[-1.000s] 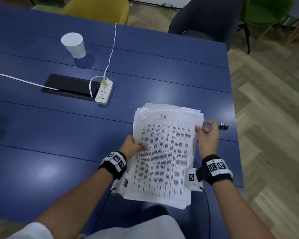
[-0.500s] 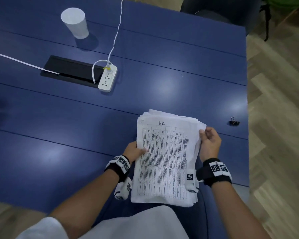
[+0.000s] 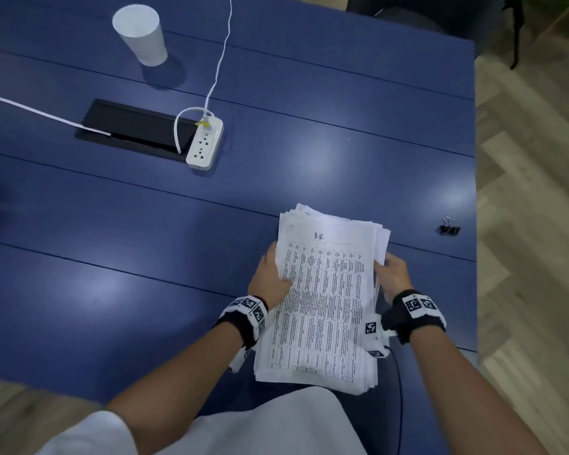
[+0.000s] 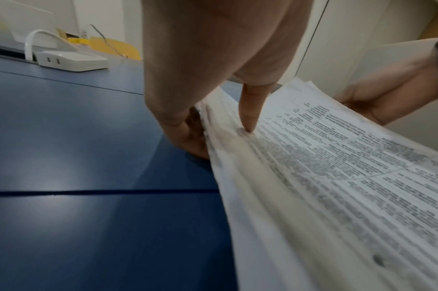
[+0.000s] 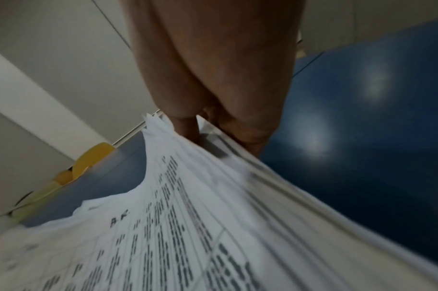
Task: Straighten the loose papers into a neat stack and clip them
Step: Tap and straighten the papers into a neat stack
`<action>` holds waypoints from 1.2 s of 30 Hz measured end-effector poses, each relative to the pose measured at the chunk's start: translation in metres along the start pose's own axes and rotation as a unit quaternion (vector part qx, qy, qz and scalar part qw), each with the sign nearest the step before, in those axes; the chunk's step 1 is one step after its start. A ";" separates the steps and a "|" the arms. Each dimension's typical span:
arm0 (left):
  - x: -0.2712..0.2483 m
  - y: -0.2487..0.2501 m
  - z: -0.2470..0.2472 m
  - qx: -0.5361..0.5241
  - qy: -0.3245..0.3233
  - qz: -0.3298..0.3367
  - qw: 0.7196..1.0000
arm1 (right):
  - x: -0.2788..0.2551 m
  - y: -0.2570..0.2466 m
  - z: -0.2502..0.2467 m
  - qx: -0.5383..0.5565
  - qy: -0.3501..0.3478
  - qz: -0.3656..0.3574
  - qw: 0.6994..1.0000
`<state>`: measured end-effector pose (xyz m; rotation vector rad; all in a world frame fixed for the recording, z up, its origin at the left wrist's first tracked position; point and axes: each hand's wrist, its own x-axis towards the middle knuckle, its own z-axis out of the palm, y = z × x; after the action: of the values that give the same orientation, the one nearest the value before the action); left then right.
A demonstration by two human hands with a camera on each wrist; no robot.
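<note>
A thick stack of printed papers (image 3: 326,300) is held between both hands over the near right part of the blue table (image 3: 145,257); its far edges are uneven. My left hand (image 3: 270,277) grips the stack's left edge, thumb on top (image 4: 248,118), fingers underneath. My right hand (image 3: 393,274) grips the right edge, thumb on the sheets (image 5: 188,128). The papers (image 5: 188,226) fan out blurred in the right wrist view. A small black binder clip (image 3: 450,228) lies on the table to the right of the stack, near the table's right edge, apart from both hands.
A white paper cup (image 3: 140,34) stands at the far left. A white power strip (image 3: 205,146) with cables lies beside a black cable hatch (image 3: 135,128). The table ends at the right, with wooden floor (image 3: 532,224) beyond. A dark chair (image 3: 408,11) stands at the far side.
The stack has been drawn together and squared more along its sides, both hands still holding it. The view has shifted, so the clip now sits farther right of the hand.
</note>
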<state>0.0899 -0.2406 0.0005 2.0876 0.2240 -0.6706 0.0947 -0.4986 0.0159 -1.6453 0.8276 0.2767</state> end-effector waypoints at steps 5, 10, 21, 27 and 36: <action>-0.004 0.011 0.005 0.144 0.046 0.007 0.989 | -0.010 -0.004 -0.002 0.055 -0.013 -0.051 0.997; 0.002 0.024 -0.004 -0.122 0.073 0.063 0.988 | -0.014 -0.006 -0.012 0.117 -0.054 -0.057 0.990; 0.019 0.039 -0.023 -0.308 -0.081 -0.017 0.948 | -0.011 -0.009 -0.013 0.245 -0.034 -0.045 0.968; 0.017 0.045 -0.022 -0.221 0.023 0.068 0.973 | -0.002 -0.021 -0.022 0.279 -0.004 -0.037 0.960; 0.023 0.051 -0.030 -0.112 0.022 0.152 0.982 | -0.005 -0.026 -0.020 0.147 0.040 -0.123 0.981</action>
<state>0.1409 -0.2471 0.0375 1.8692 0.0021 -0.3955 0.1028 -0.5145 0.0437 -1.4666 0.6803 -0.0839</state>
